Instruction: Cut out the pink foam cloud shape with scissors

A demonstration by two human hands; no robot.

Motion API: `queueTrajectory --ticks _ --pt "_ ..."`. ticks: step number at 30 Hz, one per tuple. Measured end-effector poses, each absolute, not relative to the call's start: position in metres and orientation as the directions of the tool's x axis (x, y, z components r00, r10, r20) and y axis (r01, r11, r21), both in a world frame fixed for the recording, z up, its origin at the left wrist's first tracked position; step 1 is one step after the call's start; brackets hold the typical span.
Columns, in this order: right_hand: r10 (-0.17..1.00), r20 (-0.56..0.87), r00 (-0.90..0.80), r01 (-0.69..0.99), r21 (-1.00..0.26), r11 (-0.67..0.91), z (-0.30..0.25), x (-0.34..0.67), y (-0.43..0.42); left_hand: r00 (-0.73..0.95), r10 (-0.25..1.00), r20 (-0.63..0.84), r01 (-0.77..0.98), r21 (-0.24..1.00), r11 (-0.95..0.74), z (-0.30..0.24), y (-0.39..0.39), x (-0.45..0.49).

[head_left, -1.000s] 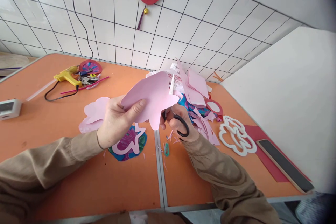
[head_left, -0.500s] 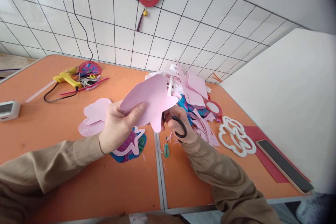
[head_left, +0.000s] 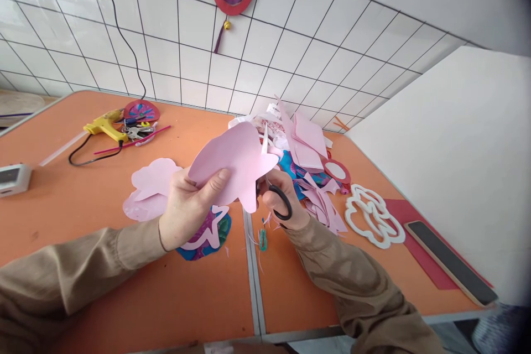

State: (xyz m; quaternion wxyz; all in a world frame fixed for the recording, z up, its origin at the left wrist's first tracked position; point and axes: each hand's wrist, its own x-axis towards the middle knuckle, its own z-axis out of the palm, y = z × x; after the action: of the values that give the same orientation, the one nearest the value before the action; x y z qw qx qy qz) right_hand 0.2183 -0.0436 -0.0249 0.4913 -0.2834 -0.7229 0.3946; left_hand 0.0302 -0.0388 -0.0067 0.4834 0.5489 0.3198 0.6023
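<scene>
Now pink cutout (head_left: 236, 163) between both hands

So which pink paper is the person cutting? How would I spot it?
Start at the orange table and find the two hands above its middle seam. The left hand pinches a pink paper shape up in the air, with the scissors in the right hand at its edge. Unlike the other pink pieces, it is lifted, not lying flat.

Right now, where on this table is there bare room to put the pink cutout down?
Bare orange table lies between the glue gun and the left hand, and along the near edge. The scrap pile and white cutout, right of the right hand, crowd that side.
</scene>
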Motion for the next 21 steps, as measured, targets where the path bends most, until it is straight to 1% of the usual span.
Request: queueTrajectory --ticks 2,4,12,18,21 --pt "0.808 0.5 -0.311 -0.068 -0.86 0.506 -0.0235 0.2157 -0.0454 0.064 0.929 0.365 -0.227 0.912 -0.342 -0.007 -0.0393 0.0297" --pt "0.821 0.498 -0.28 -0.103 -0.866 0.49 -0.0223 0.2129 -0.0474 0.063 0.927 0.369 -0.226 0.91 -0.347 -0.0067 -0.0399 0.0296" --pt "0.846 0.469 -0.254 -0.123 -0.883 0.453 -0.025 0.2108 -0.0477 0.044 0.93 0.366 -0.215 0.912 -0.349 -0.0017 -0.0425 0.0316" --pt "0.865 0.446 -0.231 -0.106 -0.895 0.434 -0.0265 0.2103 -0.0481 0.035 0.933 0.357 -0.196 0.918 -0.344 -0.0004 -0.0426 0.0322" --pt "0.849 0.461 -0.26 -0.139 -0.888 0.439 -0.0267 0.2113 -0.0477 0.037 0.935 0.354 -0.188 0.921 -0.341 -0.0009 -0.0422 0.0319"
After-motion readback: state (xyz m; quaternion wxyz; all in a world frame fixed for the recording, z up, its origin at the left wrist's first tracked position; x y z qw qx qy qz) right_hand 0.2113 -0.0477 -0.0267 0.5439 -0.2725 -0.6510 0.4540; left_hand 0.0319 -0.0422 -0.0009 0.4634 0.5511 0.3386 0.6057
